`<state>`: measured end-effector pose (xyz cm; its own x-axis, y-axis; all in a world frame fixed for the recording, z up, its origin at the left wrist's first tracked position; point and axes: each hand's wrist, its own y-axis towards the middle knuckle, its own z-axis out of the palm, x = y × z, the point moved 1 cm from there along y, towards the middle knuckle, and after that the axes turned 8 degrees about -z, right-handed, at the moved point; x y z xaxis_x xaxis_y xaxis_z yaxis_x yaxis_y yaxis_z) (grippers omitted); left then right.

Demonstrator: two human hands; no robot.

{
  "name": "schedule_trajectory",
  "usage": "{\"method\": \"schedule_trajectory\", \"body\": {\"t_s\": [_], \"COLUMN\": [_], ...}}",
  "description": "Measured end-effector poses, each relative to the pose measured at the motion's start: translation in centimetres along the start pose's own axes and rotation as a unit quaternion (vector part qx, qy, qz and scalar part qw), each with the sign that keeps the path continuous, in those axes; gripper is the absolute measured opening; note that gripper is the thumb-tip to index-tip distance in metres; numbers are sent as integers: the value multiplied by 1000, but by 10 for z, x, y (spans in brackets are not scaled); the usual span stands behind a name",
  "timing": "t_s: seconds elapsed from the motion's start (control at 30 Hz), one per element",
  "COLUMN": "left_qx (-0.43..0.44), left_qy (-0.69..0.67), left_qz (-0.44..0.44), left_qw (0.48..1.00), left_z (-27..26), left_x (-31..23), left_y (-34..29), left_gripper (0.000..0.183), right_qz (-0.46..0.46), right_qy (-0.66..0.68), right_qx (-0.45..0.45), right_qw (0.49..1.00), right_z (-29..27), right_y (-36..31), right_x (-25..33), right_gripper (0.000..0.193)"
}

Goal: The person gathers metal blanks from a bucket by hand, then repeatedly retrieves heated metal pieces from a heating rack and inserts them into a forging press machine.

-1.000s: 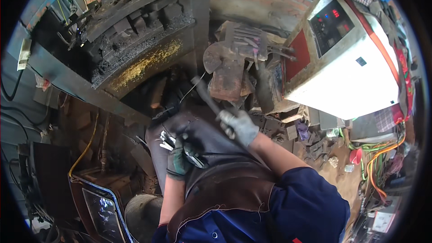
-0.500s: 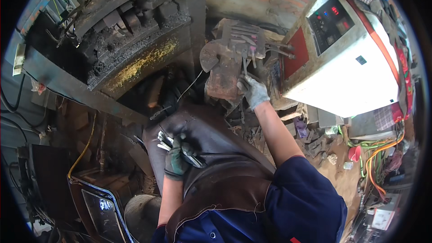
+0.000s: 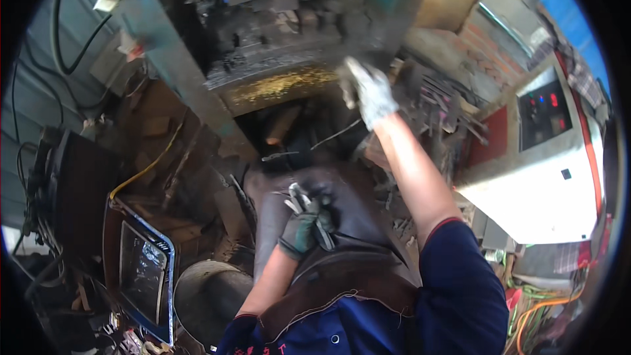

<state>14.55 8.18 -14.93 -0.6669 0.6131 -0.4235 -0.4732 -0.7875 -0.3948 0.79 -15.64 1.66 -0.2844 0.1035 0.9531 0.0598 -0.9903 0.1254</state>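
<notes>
My left hand (image 3: 304,229), in a dark green and grey glove, rests on the brown apron (image 3: 368,207) over my lap. Its fingers are wrapped round several silvery metal strips (image 3: 300,198), whose ends stick out on both sides of the hand. Out in front, my right hand (image 3: 371,95), in a pale grey glove, is raised before the right part of the large press (image 3: 282,59). Motion smears its fingers, so whether they grip anything is unclear. To the right of that hand stands a rusty block with slotted metal bars (image 3: 437,102).
A white cabinet with a lit display panel (image 3: 545,112) stands at the right. Yellowish flakes (image 3: 282,85) lie along the press's front ledge. At the lower left are a blue-edged frame (image 3: 172,276) and a round metal drum (image 3: 213,296). Hoses and cables (image 3: 549,302) run at the lower right.
My right hand has left the slotted bars on the block and swung left toward the press. The whole view has turned left. My left hand still holds the strips on my lap.
</notes>
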Motion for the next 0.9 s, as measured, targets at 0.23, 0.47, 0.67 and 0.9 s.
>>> {"method": "schedule_trajectory", "body": {"t_s": [0.23,0.47,0.67,0.9], "left_qx": [41,18,53,95], "left_qy": [-57,48,-16,-31], "left_qz": [2,45,108,11], "left_qw": [998,998,993,995], "left_z": [-2,33,7,-11], "left_x": [-4,-24,-6,1], "left_y": [-7,-25,-38,-28], "left_gripper": [31,22,18,29], "right_qz": [145,-38,-55,169], "right_qy": [215,-64,-65,21], "right_qx": [-9,162,421,-76], "right_qw": [966,984,903,982], "right_z": [121,113,190,-40], "right_y": [68,-103,-172,-143], "right_x": [-5,28,28,-53], "right_gripper": [15,26,37,23]}}
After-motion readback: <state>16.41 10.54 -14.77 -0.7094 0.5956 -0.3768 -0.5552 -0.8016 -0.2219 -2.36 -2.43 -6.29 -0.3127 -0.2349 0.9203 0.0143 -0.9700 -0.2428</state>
